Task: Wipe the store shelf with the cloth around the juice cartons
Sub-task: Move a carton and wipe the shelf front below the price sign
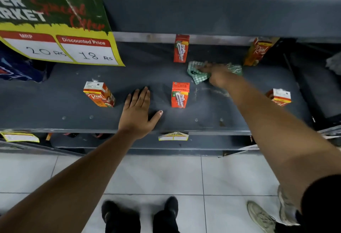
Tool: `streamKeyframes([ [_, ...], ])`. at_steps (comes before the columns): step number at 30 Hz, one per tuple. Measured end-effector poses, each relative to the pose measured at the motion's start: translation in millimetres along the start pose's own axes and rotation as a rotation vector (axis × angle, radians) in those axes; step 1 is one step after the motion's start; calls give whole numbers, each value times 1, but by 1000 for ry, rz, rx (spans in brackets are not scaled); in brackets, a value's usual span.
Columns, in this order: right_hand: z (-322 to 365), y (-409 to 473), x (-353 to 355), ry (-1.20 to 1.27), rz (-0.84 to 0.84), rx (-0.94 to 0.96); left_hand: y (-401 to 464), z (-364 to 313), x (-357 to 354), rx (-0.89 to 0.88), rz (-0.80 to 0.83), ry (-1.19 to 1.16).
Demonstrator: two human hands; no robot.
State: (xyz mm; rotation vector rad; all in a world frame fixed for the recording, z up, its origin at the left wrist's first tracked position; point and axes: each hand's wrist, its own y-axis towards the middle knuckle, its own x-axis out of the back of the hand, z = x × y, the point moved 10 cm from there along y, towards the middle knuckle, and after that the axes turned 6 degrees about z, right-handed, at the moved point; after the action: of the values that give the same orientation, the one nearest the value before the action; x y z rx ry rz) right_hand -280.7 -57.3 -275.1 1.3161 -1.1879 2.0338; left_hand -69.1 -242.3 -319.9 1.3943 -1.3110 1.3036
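Note:
A dark grey shelf (pixel 55 111) carries several small orange juice cartons: one at the back middle (pixel 181 48), one at the back right (pixel 257 51), one front left (pixel 99 94), one front middle (pixel 180 95), one front right (pixel 279 97). My right hand (pixel 215 74) presses a green-and-white checked cloth (pixel 198 74) flat on the shelf between the back cartons. My left hand (pixel 138 111) lies flat with fingers spread on the shelf, between the front left and front middle cartons, holding nothing. A dusty streak (pixel 217 91) shows near my right forearm.
A yellow and green price sign (pixel 60 29) hangs from the upper shelf at left. Blue packages (pixel 16 72) sit at the far left. Price tags (pixel 173 136) hang on the shelf's front edge. Another person's shoe (pixel 262 216) stands on the white tiled floor at right, near my own feet (pixel 140 214).

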Motion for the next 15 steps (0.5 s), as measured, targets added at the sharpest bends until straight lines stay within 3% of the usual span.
streamKeyframes([
  [4,10,-43,-17,34,-38,81,-1,0,1,7,17,-4],
  [10,21,-99,-49,158,80,108,0,-1,1,9,15,-6],
  [13,17,-118,-28,345,96,50,1,-2,3,9,4,-5],
  [15,1,-117,8,414,-7,-44,2,-3,4,7,2,-8],
])
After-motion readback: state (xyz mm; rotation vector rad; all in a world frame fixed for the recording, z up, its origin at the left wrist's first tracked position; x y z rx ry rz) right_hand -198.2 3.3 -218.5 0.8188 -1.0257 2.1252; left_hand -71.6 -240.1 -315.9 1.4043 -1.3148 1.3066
